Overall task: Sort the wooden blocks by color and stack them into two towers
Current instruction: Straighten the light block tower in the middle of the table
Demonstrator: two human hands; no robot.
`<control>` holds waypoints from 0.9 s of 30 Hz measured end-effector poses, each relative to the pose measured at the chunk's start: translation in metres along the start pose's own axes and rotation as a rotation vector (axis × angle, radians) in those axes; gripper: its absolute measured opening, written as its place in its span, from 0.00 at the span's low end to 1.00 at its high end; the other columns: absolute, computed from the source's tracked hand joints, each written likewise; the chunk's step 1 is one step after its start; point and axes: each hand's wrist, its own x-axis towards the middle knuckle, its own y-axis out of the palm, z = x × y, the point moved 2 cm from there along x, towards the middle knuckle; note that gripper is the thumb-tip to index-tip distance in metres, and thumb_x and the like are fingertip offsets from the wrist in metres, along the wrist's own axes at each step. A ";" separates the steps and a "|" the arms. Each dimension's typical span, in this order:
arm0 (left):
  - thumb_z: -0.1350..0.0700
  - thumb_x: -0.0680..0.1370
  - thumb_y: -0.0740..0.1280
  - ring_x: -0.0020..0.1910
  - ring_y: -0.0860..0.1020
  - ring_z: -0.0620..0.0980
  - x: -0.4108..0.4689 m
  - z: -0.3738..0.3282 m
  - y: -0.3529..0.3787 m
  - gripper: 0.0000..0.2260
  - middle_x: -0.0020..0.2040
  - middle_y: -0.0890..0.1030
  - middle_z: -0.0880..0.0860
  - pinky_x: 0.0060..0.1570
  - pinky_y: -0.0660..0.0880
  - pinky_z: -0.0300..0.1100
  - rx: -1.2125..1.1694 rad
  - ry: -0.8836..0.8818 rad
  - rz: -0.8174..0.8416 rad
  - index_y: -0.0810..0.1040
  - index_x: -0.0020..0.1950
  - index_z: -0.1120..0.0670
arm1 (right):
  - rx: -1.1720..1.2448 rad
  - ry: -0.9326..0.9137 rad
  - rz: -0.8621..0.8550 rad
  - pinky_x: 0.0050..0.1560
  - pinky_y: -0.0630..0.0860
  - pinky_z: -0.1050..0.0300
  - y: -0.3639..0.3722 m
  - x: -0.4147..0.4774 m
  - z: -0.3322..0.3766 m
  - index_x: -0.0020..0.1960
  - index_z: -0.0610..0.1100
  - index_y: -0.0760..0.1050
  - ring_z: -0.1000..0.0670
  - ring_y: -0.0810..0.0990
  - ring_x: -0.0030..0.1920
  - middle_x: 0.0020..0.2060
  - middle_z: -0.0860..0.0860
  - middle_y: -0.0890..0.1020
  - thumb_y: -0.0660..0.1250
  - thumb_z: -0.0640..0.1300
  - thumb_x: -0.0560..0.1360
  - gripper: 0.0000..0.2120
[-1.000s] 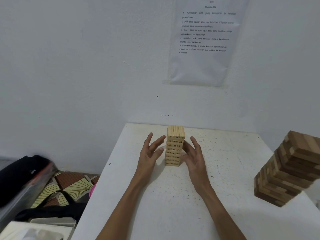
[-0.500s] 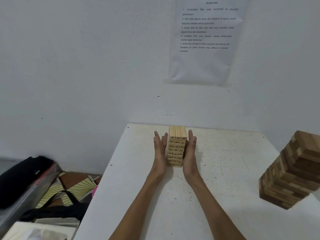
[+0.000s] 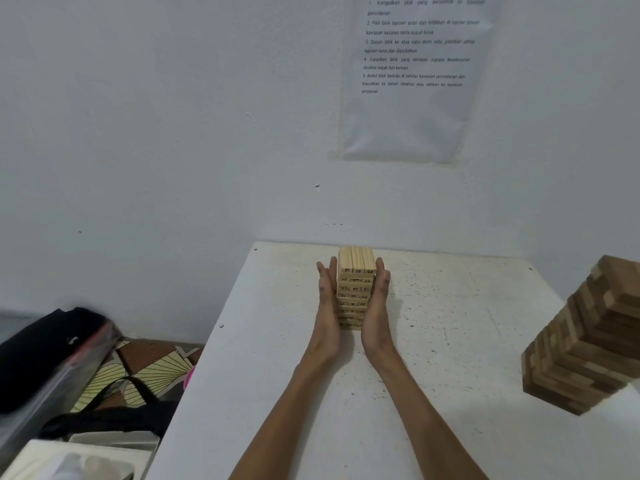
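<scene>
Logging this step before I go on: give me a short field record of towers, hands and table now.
light tower: upright, numbered blocks, far middle of white table
left hand: flat against its left side, fingers straight
right hand: flat against its right side
dark tower: right edge of view, apart from both hands
printed sheet: above the table

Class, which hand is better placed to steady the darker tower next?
Likely the right hand: the darker tower stands on its side; the left hand would cross the light tower.

Block tower (image 3: pixel 356 289) on table (image 3: pixel 450 341), between my fingers (image 3: pixel 333 273): left hand (image 3: pixel 327 306) against its left side, right hand (image 3: pixel 377 303) against right. Other tower (image 3: pixel 588 341) well right of fingers. Wall sheet (image 3: pixel 415 116) beyond fingertips (image 3: pixel 380 264).
</scene>
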 end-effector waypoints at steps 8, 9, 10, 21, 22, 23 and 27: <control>0.19 0.69 0.52 0.76 0.63 0.37 0.000 -0.002 -0.011 0.22 0.72 0.67 0.31 0.79 0.57 0.50 0.067 0.034 -0.082 0.66 0.62 0.17 | 0.021 0.000 -0.067 0.66 0.76 0.55 -0.005 0.002 0.000 0.81 0.56 0.55 0.55 0.74 0.71 0.75 0.54 0.71 0.43 0.69 0.77 0.36; 0.17 0.67 0.53 0.76 0.64 0.37 0.001 -0.003 -0.012 0.27 0.73 0.68 0.32 0.79 0.57 0.49 0.064 0.028 -0.096 0.64 0.65 0.19 | 0.028 0.004 -0.079 0.70 0.74 0.51 -0.005 0.001 0.000 0.81 0.55 0.56 0.54 0.74 0.71 0.75 0.54 0.71 0.43 0.71 0.78 0.37; 0.16 0.65 0.54 0.76 0.63 0.38 0.001 -0.006 -0.012 0.33 0.75 0.66 0.34 0.79 0.57 0.49 0.069 0.012 -0.101 0.60 0.70 0.22 | 0.032 0.015 -0.089 0.71 0.73 0.47 -0.005 0.000 0.000 0.81 0.55 0.57 0.53 0.74 0.71 0.75 0.53 0.72 0.43 0.73 0.77 0.38; 0.17 0.68 0.54 0.76 0.68 0.48 0.007 0.003 -0.004 0.43 0.77 0.69 0.46 0.78 0.59 0.55 0.037 -0.077 -0.080 0.58 0.79 0.34 | 0.002 0.042 -0.091 0.69 0.75 0.45 0.005 -0.002 -0.003 0.79 0.51 0.63 0.51 0.79 0.67 0.68 0.50 0.78 0.46 0.82 0.70 0.49; 0.17 0.67 0.54 0.76 0.68 0.48 0.008 0.004 -0.005 0.45 0.78 0.68 0.46 0.78 0.58 0.55 0.031 -0.087 -0.082 0.56 0.80 0.35 | 0.002 0.041 -0.089 0.69 0.75 0.45 0.004 -0.001 -0.003 0.79 0.51 0.63 0.51 0.79 0.67 0.68 0.50 0.79 0.46 0.81 0.71 0.48; 0.17 0.67 0.54 0.76 0.68 0.47 0.007 0.003 -0.005 0.46 0.78 0.67 0.46 0.78 0.59 0.55 0.021 -0.087 -0.082 0.54 0.81 0.37 | 0.003 0.043 -0.087 0.69 0.75 0.45 0.004 -0.001 -0.003 0.79 0.51 0.63 0.51 0.79 0.67 0.68 0.50 0.79 0.46 0.81 0.70 0.48; 0.22 0.73 0.48 0.72 0.71 0.43 0.006 -0.008 -0.006 0.41 0.72 0.74 0.44 0.76 0.62 0.49 0.083 -0.064 -0.100 0.56 0.81 0.41 | 0.024 0.046 -0.079 0.69 0.75 0.44 -0.001 -0.001 0.000 0.80 0.48 0.61 0.48 0.78 0.68 0.70 0.47 0.77 0.46 0.77 0.73 0.46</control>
